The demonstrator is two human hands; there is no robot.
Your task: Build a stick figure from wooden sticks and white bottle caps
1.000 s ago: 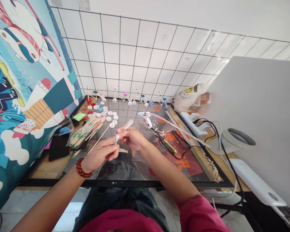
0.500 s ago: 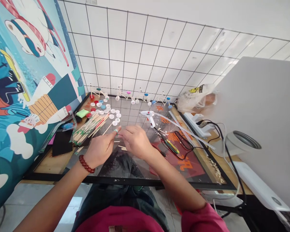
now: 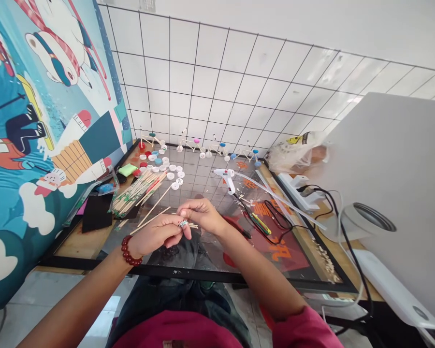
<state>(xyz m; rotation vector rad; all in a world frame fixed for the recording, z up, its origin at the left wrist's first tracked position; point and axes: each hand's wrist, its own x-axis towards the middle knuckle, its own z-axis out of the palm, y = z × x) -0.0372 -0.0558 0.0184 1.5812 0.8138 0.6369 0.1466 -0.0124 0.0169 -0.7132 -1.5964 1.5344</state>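
My left hand (image 3: pixel 159 234), with a dark red bead bracelet (image 3: pixel 131 250) at the wrist and a ring on one finger, is closed with its fingers bent. Close against it, my right hand (image 3: pixel 202 215) pinches thumb and fingers together at the left fingertips. Whatever sits between the fingers is too small or hidden to name. Short cut sticks (image 3: pixel 193 225) show just beside the fingertips. Behind my left hand a long thin stick (image 3: pixel 150 221) lies at a slant. A heap of wooden sticks (image 3: pixel 139 191) with green-marked ends lies beyond it.
Several bottle caps (image 3: pixel 170 176) lie behind the sticks. Small stick-and-cap models (image 3: pixel 196 141) line the back edge. A white glue gun (image 3: pixel 226 179) with its cord, a yellow-green cutter (image 3: pixel 261 224) and glue sticks (image 3: pixel 275 195) lie right. A power strip (image 3: pixel 300 191) stands farther right.
Both hands have come down nearer to me, and the left has turned, its fingers now pointing right. The slanted stick behind it now shows. The view has shifted slightly.
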